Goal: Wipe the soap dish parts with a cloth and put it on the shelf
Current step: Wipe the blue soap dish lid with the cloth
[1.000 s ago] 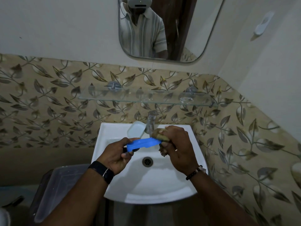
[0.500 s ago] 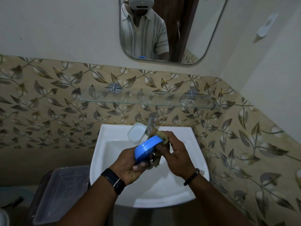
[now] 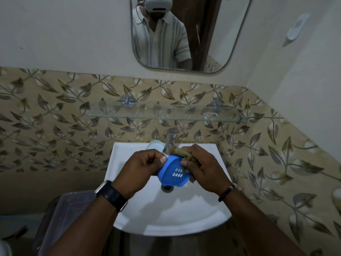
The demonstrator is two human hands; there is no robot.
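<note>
Over the white sink [image 3: 171, 218] my left hand [image 3: 142, 169] grips the left edge of a blue slotted soap dish part [image 3: 172, 173], tilted so its face with the small slots points at me. My right hand [image 3: 201, 169] presses a brownish cloth [image 3: 182, 153] against the part's right and upper edge. A pale translucent soap dish part [image 3: 156, 145] rests on the sink's back rim, left of the tap [image 3: 170, 140]. The glass shelf [image 3: 147, 112] hangs on the wall above the sink.
A mirror [image 3: 184, 34] is mounted above the shelf. A grey plastic bin [image 3: 66, 215] stands to the left below the sink. The right wall is close, with a white hook [image 3: 296, 27] high on it. The drain [image 3: 167, 187] lies under the blue part.
The blue part has turned from lying flat and edge-on to facing me with its slots showing. Both hands have shifted slightly while the cloth stays against the part.
</note>
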